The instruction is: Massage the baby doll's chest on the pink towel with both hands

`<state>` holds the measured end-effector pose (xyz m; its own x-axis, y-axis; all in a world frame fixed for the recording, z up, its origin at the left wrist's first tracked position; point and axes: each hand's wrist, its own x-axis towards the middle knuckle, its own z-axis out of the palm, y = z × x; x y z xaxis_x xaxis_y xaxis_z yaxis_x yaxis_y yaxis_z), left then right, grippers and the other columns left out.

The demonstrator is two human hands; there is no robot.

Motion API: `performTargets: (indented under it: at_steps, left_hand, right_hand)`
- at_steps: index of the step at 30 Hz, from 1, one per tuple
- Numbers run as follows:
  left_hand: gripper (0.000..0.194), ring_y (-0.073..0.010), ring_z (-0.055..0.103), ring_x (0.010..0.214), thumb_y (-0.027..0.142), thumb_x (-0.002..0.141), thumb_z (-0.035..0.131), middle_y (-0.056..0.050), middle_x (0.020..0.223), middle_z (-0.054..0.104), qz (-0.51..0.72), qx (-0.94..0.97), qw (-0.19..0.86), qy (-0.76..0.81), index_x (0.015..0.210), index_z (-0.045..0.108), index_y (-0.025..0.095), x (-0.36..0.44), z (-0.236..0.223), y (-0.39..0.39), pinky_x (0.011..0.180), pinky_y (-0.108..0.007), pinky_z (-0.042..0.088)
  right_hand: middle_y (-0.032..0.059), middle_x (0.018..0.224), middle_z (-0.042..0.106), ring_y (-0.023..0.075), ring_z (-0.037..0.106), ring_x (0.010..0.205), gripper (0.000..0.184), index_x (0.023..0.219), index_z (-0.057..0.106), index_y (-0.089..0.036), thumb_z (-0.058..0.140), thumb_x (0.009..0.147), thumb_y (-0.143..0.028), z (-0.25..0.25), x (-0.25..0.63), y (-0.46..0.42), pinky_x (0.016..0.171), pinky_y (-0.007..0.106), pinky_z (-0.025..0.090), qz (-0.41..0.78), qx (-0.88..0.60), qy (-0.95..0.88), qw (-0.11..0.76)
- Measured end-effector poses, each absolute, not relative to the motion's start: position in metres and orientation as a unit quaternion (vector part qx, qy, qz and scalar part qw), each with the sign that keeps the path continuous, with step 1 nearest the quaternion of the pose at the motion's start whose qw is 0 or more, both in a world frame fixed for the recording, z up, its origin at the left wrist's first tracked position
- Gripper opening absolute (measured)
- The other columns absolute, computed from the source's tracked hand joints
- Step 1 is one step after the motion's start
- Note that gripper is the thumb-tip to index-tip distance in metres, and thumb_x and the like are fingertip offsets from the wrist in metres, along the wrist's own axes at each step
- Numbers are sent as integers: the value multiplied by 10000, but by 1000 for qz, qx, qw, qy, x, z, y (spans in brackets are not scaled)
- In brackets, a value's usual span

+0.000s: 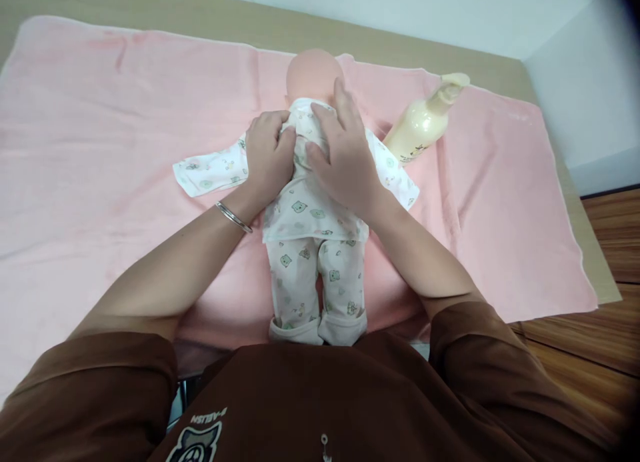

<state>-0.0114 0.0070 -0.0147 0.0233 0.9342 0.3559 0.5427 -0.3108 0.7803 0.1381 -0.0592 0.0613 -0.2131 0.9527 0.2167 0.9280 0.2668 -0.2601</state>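
Pressing both bare hands onto the chest of a baby doll [305, 209], I hold them side by side just below its head. The doll lies flat and straight in the middle of a pink towel [100, 135], its legs pointing toward me and its smooth, bald head [314, 75] pointing away. I cannot tell from here whether it lies face up or face down. It wears a white outfit [307, 215] printed with small green bear faces, with the sleeves stretched out to either side and the leg cuffs folded over at the feet.

My left hand [267, 157] sits at the collar, its fingers [270, 125] curled and pressed together on the bunched cloth. I cannot tell whether they pinch it. My right hand [345, 152] lies flatter, just beside the left and touching the cloth, with its fingers [343, 95] spread and reaching up toward the neck. A metal bangle [234, 217] circles my left wrist, and brown sleeves [120, 362] cover my arms above the elbows.

A cream-coloured pump bottle [423, 122] lies tilted on the towel, just past my right hand and beside the doll's sleeve. The towel covers a pale wooden table [280, 32], and a wood-patterned floor [600, 342] shows to the right.
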Motion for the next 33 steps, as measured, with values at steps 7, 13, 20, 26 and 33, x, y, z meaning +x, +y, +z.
performTargets:
  at_steps: [7, 13, 20, 26, 33]
  left_hand:
    - [628, -290, 433, 1147, 786, 972, 310, -52, 1076, 628, 425, 695, 244, 526, 1131, 674, 300, -11, -13, 7, 1150, -515, 236]
    - [578, -280, 469, 1083, 751, 948, 360, -38, 1000, 649, 411, 705, 223, 533, 1030, 709, 298, -16, -8, 11, 1086, -479, 307]
    - [667, -259, 458, 1152, 812, 921, 468, -41, 1154, 634, 423, 697, 250, 522, 1152, 722, 240, -23, 3, 11, 1130, -497, 286]
    - [453, -247, 389, 1285, 553, 1047, 545, -44, 1286, 561, 426, 682, 167, 570, 1273, 684, 186, -37, 21, 12, 1205, -468, 247]
    - [297, -197, 559, 1327, 80, 990, 584, 66, 1270, 701, 548, 635, 290, 460, 1189, 743, 232, 9, 69, -10, 1241, -423, 390]
  right_hand:
    - [80, 1804, 164, 327, 104, 1706, 602, 1634, 391, -203, 354, 1047, -333, 48, 153, -34, 1399, 631, 121, 86, -540, -829, 119]
    - [171, 1800, 110, 407, 84, 1696, 640, 1691, 275, -118, 350, 1077, -283, 60, 155, -49, 1393, 632, 128, 59, -517, -852, 54]
    - [184, 1798, 98, 448, 74, 1687, 691, 1704, 253, -115, 406, 1083, -375, 82, 158, -74, 1382, 674, 157, 104, -491, -865, 26]
    - [119, 1808, 116, 412, 141, 1687, 736, 1712, 227, -216, 481, 1022, -232, 101, 175, -74, 1357, 670, 269, 124, -492, -860, -59]
    - [-13, 1596, 562, 191, 513, 1498, 736, 1556, 488, -216, 298, 876, -4, 143, 223, -73, 1318, 383, 442, -100, -501, -845, 156]
